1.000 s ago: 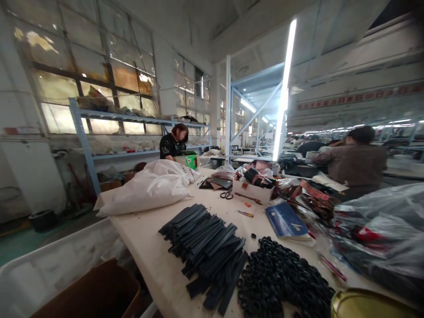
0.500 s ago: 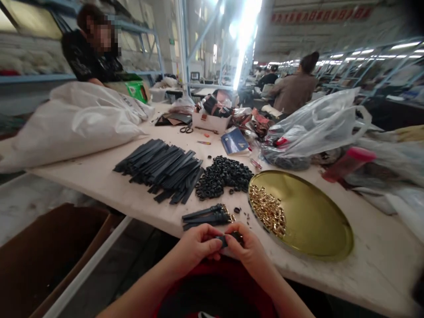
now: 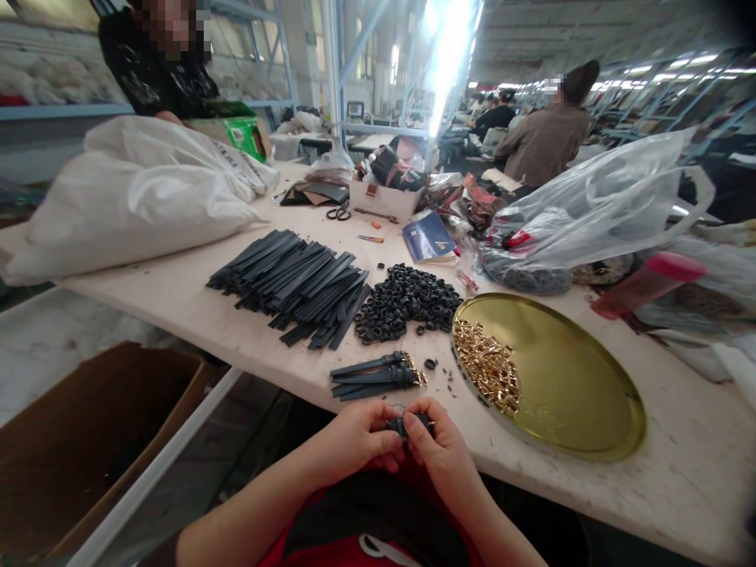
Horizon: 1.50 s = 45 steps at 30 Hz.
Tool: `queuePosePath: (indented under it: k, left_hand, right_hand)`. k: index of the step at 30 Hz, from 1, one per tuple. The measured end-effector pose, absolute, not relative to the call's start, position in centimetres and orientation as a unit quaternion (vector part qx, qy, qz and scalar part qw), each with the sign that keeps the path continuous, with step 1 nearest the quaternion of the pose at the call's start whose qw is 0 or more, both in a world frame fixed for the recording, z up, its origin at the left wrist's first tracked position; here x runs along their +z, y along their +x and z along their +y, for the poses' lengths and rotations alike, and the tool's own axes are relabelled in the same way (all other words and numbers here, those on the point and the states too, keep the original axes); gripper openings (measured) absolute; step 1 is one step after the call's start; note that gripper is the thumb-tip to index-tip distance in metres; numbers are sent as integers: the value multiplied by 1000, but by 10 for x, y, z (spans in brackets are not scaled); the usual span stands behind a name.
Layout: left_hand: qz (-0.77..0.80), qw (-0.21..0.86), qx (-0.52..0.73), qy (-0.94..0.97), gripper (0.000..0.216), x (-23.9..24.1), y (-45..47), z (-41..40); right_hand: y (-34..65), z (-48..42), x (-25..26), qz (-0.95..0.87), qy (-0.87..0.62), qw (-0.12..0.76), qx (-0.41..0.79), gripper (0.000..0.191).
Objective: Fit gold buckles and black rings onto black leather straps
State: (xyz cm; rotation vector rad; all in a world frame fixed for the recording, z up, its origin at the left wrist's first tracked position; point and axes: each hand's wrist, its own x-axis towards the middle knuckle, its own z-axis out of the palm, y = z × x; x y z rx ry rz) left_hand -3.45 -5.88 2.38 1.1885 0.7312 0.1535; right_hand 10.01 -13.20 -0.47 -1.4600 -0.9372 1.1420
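Both hands meet at the table's near edge. My left hand (image 3: 357, 437) and my right hand (image 3: 437, 445) are closed, pinching a small black strap piece (image 3: 407, 424) between them. Just beyond them lie a few finished black straps with gold buckles (image 3: 378, 374). Farther back is a pile of black strips (image 3: 295, 283) and a heap of black loops (image 3: 407, 303). A round gold tray (image 3: 584, 394) to the right holds gold buckles (image 3: 487, 370).
A white sack (image 3: 130, 197) lies at the far left, clear plastic bags (image 3: 596, 213) at the right, with a pink bottle (image 3: 643, 283), blue booklet (image 3: 428, 235) and scissors (image 3: 338, 213). A brown box (image 3: 76, 441) stands below left. Other people work beyond the table.
The view dropped from the room to the table a second ago. Since half a second ago my hands stay joined on the strap piece, with only a slight shift of view.
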Motion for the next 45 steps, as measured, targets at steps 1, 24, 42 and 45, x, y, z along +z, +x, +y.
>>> queuePosePath:
  k: [1,24,42,45]
  left_hand:
    - [340,769,71,537,23,22,-34,-58]
    - [386,760,-4,523,18,24,-30,-28]
    - [244,870,43,426,42,48,-32,-40]
    - [236,879,64,410,48,44,-33,-44]
  right_hand:
    - [101,-132,-5,-428,-626,489,431,21]
    - [123,-105,-4,-584,-626,335,393,11]
    - [126,-115,16,-235,-420,495,724,29]
    - [122,-115,19,-180,-387,502,752,30]
